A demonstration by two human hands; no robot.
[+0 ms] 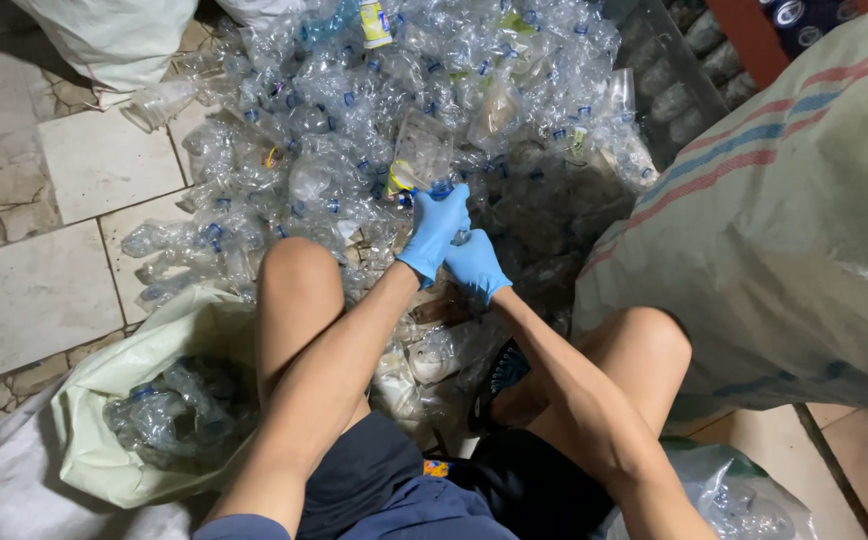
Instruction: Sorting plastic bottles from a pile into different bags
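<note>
Gripping a crushed clear bottle [451, 212] at the near edge of the bottle heap [394, 110], both gloved hands are closed on it: left hand [434, 228] above, right hand [474, 265] below. The bottle is best steadied low while the top is worked. An open sack [114, 400] lies to the left.

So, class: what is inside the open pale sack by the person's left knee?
The pale sack holds crushed clear plastic bottles, some with blue caps. Only the top layer shows through the mouth; anything deeper is hidden by the bottles and the sack's folded cloth.
</note>
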